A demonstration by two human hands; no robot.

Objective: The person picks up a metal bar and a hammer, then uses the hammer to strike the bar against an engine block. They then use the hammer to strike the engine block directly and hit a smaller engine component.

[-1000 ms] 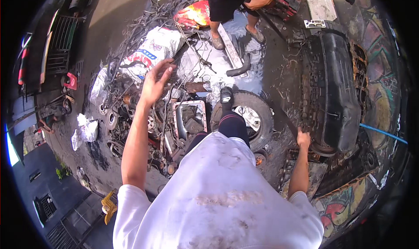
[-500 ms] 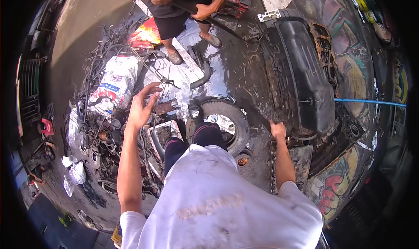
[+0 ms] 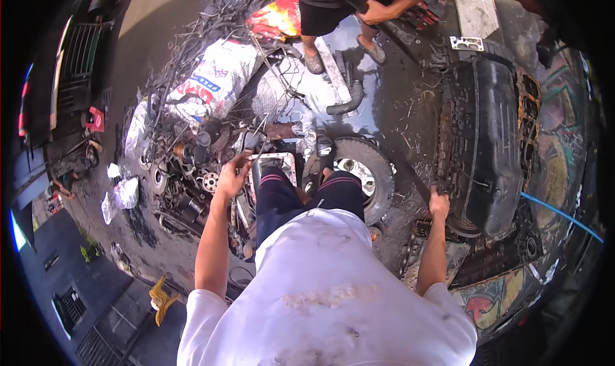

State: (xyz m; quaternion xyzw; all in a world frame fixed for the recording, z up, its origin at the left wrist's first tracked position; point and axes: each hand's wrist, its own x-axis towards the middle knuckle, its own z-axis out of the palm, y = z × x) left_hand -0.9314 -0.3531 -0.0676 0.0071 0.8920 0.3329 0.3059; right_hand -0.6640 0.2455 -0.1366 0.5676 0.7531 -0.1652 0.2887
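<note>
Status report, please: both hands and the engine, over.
Left hand open beside metal pan, contact unclear. Right hand shut on dark bar against engine. Tire underfoot, another person ahead.

1. One tyre [image 3: 385,174], flat amid the yard's scrap.
2. One engine [image 3: 493,141].
3. One frame [image 3: 275,156].
4. Two sacks: white sack [image 3: 214,81], red sack [image 3: 278,16].
5. Two hoses: blue hose [image 3: 557,212], black hose [image 3: 343,103].
6. Two people: the wearer, with left hand [image 3: 232,177] and right hand [image 3: 439,202], and one bystander [image 3: 327,13].
</note>
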